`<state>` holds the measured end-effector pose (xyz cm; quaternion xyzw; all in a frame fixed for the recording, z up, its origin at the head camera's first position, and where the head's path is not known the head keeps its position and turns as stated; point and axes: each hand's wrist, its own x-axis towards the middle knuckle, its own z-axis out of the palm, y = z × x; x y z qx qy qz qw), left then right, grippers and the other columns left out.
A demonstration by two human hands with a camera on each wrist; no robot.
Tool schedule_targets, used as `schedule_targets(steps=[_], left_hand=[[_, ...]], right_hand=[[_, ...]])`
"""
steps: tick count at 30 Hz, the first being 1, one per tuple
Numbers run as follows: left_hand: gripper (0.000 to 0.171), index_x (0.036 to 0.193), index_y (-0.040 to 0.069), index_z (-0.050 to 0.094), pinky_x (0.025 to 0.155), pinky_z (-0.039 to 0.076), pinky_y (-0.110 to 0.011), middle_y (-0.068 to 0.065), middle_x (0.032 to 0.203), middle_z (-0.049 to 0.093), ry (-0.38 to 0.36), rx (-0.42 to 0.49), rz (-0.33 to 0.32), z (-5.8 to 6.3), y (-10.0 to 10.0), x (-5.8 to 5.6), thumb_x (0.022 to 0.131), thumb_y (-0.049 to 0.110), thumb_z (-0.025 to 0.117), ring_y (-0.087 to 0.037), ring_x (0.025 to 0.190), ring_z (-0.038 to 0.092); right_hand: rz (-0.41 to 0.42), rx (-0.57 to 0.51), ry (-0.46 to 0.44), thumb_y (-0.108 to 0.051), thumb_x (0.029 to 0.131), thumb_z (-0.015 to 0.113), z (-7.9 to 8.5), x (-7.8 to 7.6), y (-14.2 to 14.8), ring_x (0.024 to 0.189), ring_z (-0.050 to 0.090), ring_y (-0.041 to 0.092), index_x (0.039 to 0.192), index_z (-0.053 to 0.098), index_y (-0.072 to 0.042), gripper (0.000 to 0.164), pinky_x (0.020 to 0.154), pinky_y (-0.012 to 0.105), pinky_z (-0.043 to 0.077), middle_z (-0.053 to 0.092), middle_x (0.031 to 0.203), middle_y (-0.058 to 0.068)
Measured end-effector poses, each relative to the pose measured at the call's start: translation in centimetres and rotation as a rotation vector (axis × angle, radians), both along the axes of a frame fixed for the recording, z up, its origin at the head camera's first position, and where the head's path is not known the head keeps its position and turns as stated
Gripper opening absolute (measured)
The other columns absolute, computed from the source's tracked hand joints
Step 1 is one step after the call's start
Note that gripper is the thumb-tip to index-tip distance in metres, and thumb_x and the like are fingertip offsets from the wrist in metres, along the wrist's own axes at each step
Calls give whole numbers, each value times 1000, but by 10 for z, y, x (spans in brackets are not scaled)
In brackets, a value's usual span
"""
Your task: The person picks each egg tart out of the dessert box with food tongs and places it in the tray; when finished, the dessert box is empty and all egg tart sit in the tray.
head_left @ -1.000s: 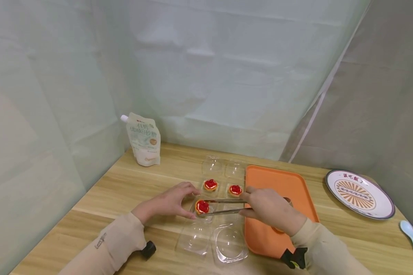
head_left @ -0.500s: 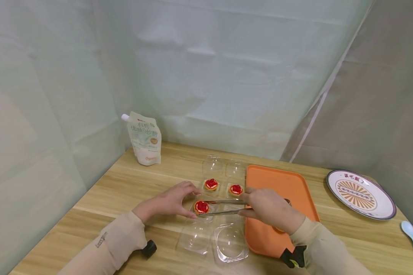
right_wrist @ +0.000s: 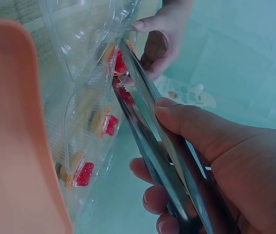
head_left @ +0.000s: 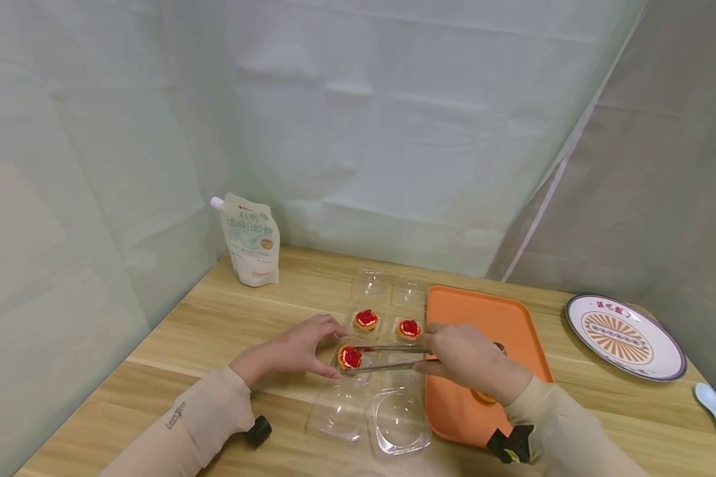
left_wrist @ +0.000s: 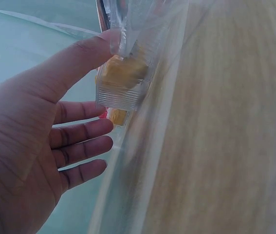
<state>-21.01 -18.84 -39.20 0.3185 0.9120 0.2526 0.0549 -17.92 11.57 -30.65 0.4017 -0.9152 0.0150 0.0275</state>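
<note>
While your right hand [head_left: 465, 361] is clamped on the metal tongs [head_left: 394, 348], the tongs' two tips reach one to each side of the red-topped tart [head_left: 350, 358]; you cannot tell whether they touch it. That tart sits in the near-left compartment of the clear plastic packaging [head_left: 400, 424] on the wooden counter [head_left: 173, 384]. Your left hand [head_left: 292, 348] has thumb and fingers spread apart around the left side of the same compartment, and in the left wrist view your thumb tip meets the clear plastic. Two more tarts lie behind, a back-left tart [head_left: 366, 320] and a back-right tart [head_left: 408, 328], each in its own compartment. Clear domed lids lie tipped back at the far and near ends.

Right beside the packaging, you have an orange tray [head_left: 483, 305] partly under your right hand, bearing a round golden piece [head_left: 484, 397] mostly hidden by that wrist. Farther right are a patterned plate [head_left: 623, 338] and a pale blue spoon [head_left: 715, 411]. Behind your left hand, a spouted white pouch [head_left: 250, 245] stands upright near pale cloth [head_left: 364, 132].
</note>
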Motion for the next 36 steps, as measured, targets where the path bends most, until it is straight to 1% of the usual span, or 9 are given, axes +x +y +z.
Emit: schedule_targets(steps=[3,7,11,14,19,26,33,36], left_hand=[[73,129,12,56,103,46,-43,-1,122,57,2,0,-3,0,0,0,70,47,81,-20,117,53],[72,129,11,56,101,47,-43,-1,120,57,5,3,-10,0,0,1,71,46,81,-20,115,53],[72,129,11,56,102,47,-42,0,121,57,2,4,-5,0,0,0,71,47,81,-19,115,53],[73,129,11,56,101,47,-43,-1,121,57,17,-4,-9,0,1,-1,71,48,80,-20,115,54],[73,129,11,56,102,47,-43,-1,121,57,4,-5,-4,0,1,-1,71,48,80,-20,115,54],[73,128,9,56,101,47,-45,-3,121,57,1,1,-2,1,2,0,71,47,81,-22,115,54],[72,129,13,56,103,46,-43,1,121,56,-17,-3,8,1,1,0,71,48,80,-19,116,53],[72,129,12,56,102,46,-43,0,120,57,-4,-3,0,0,1,0,71,48,80,-20,115,54]], right_hand=[[-1,3,5,-32,82,74,-1,-1,-1,55,49,3,99,71,-11,27,50,19,43,57,76,-4],[-6,8,3,-33,82,74,-2,-1,-2,54,49,3,97,71,-10,28,50,19,42,56,76,-4],[-19,-4,-36,-33,81,74,-2,-1,-3,56,51,3,99,72,-8,31,52,19,45,61,80,-2],[-37,-16,-72,-33,81,75,-1,-1,-3,58,51,3,101,72,-6,33,53,20,46,63,81,0],[-54,-10,-92,-32,82,75,1,0,-3,58,50,3,100,71,-6,33,53,20,45,61,77,-1],[-45,3,-71,-31,81,75,3,2,-4,58,50,3,99,72,-7,30,52,19,44,60,77,-2],[-20,5,-25,-31,81,75,3,3,-3,57,51,3,99,73,-9,28,52,19,44,60,77,-3],[-20,6,-21,-30,81,75,4,4,-3,57,50,3,99,73,-10,28,51,19,43,60,77,-2]])
